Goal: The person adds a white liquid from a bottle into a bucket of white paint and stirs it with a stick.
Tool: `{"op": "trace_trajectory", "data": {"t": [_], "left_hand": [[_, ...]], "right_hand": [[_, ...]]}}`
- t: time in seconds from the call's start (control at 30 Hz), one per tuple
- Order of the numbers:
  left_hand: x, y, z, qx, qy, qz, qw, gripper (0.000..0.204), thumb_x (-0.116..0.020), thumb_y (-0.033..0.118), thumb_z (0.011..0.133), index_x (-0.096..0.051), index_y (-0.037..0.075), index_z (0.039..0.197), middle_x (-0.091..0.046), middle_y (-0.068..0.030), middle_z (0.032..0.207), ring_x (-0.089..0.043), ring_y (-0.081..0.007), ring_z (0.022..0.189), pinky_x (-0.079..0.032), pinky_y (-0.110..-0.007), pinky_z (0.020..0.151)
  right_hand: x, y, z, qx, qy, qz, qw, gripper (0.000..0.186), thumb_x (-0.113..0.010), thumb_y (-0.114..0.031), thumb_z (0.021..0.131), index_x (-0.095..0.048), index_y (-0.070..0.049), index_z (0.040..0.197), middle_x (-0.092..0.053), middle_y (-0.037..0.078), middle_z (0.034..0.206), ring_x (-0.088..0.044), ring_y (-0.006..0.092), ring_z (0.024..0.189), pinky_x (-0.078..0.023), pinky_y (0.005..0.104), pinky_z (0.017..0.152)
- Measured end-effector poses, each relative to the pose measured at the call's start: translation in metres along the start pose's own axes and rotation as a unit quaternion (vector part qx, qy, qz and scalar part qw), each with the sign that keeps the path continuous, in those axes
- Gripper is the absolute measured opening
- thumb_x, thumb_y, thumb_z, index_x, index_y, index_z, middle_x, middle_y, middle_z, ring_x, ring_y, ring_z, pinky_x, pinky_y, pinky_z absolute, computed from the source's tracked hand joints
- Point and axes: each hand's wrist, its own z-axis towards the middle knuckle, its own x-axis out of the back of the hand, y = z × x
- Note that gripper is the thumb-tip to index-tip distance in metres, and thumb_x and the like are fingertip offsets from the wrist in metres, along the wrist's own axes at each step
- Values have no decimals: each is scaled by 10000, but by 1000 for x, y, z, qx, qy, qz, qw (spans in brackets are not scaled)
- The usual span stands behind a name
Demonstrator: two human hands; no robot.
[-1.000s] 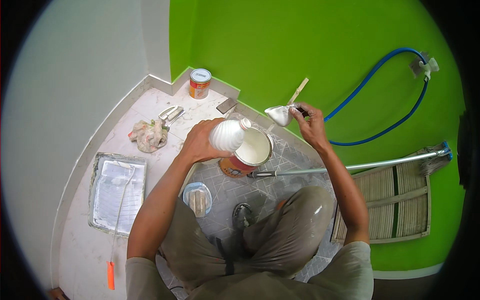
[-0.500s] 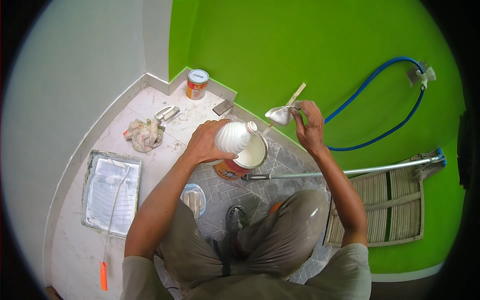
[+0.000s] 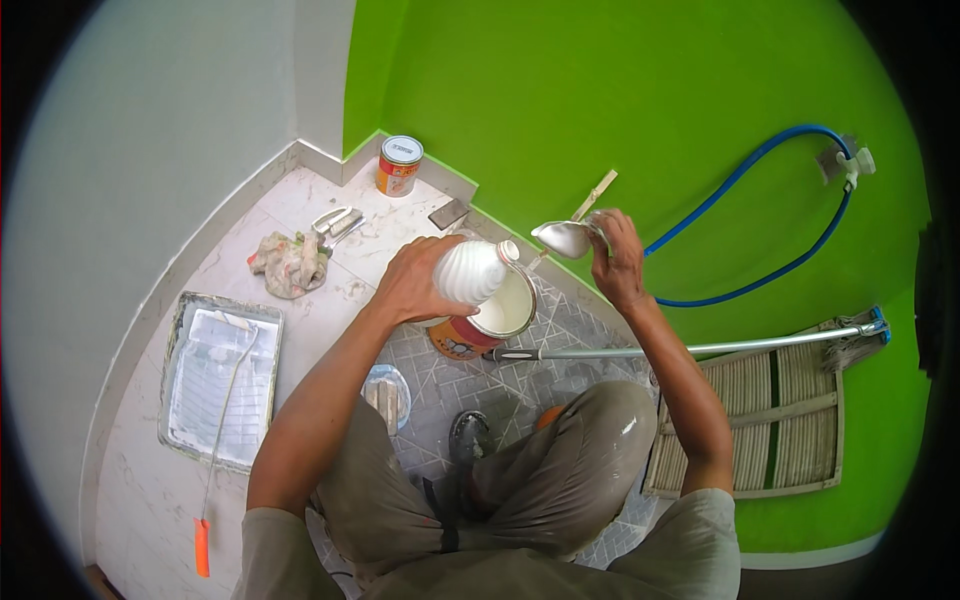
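Note:
My left hand (image 3: 420, 280) is wrapped round a ribbed white plastic bottle (image 3: 468, 272), which leans to the right above an open paint can (image 3: 460, 345). The bottle's mouth is uncapped. Pale cream paint (image 3: 507, 305) fills part of the can. To the right and a little farther off, my right hand (image 3: 618, 255) pinches a small white cup (image 3: 563, 238) by its edge. Its rim is squeezed to a point toward the left, and something white coats it. Behind the cup a flat wooden stick (image 3: 597, 193) shows against the green wall; whether it stands in the can is hidden.
On the left lie a paint tray (image 3: 185, 430) with an orange-handled roller (image 3: 202, 545) and a crumpled rag (image 3: 288, 265). A closed can (image 3: 398, 178) stands in the corner. A metal pole (image 3: 610, 351), a blue hose (image 3: 720, 175) and a slatted wooden panel (image 3: 740, 440) occupy the right.
The white cup has tipped slightly, showing more of its inside, and my right hand has shifted a little. My left hand and the bottle stay nearly as before; the view has shifted slightly.

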Motion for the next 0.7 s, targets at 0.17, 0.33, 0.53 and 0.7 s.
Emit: {"op": "trace_trajectory", "data": {"t": [0.17,0.33,0.53,0.7], "left_hand": [[0,2,0,5,-3,-10,1000,1037,-940,491,551,-617,94,1452,-689,-215,1345,-643,-388,1252,-475,-492,1120],[-5,-5,1,-7,6,-15,1000,1021,-937,485,551,-623,91,1440,-693,-211,1329,-645,-387,1243,-475,-489,1119],[-5,-2,3,-4,0,-27,1000,995,-940,482,546,-643,84,1408,-706,-207,1297,-650,-385,1234,-478,-481,1114],[-8,-5,2,-12,8,-19,1000,984,-941,478,542,-653,78,1393,-712,-200,1286,-658,-382,1217,-493,-475,1092]], "right_hand": [[2,-3,3,23,-8,5,1000,259,-664,110,895,-652,0,1130,-662,196,1107,-649,412,1016,-538,449,869],[6,-7,10,38,-28,22,999,274,-667,114,889,-658,-18,1129,-659,193,1098,-655,408,1000,-550,444,837],[14,-9,19,60,-64,14,996,285,-658,128,875,-660,-16,1121,-648,196,1068,-652,411,988,-546,447,840],[19,-11,28,83,-88,14,993,301,-656,137,857,-660,-14,1117,-638,194,1042,-638,406,960,-530,448,837]]}}
